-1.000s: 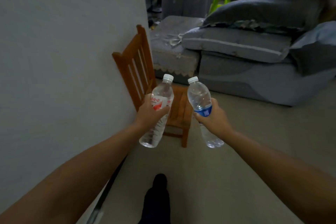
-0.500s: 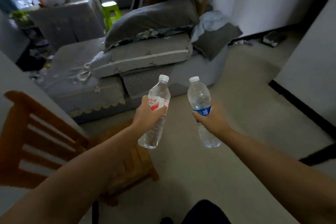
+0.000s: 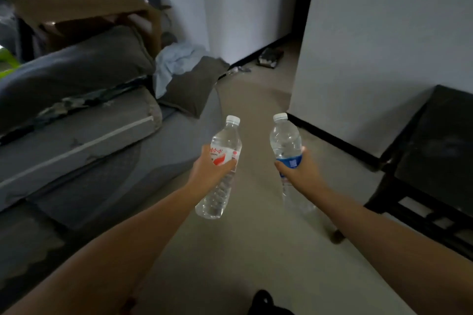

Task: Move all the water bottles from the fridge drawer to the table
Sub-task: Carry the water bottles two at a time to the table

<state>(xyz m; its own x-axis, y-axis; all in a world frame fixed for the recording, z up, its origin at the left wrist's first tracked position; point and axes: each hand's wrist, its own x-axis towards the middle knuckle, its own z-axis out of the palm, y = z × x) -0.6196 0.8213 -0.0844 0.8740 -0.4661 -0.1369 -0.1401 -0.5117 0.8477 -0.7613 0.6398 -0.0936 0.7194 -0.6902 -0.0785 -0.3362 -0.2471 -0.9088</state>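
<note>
My left hand grips a clear water bottle with a red and white label around its middle, held upright with the white cap up. My right hand grips a second clear water bottle with a blue label, also roughly upright. Both bottles are carried side by side in front of me above the floor. A dark table stands at the right against the white wall. The fridge is out of view.
A grey sofa piled with cushions and cloths fills the left side. A white wall corner with black skirting stands ahead on the right, with a dark passage and a small object on the floor beyond. Beige floor runs between sofa and table.
The view has swung to the right: the wooden chair has left the frame and the dark table has come in at the right. Both hands keep holding their bottles.
</note>
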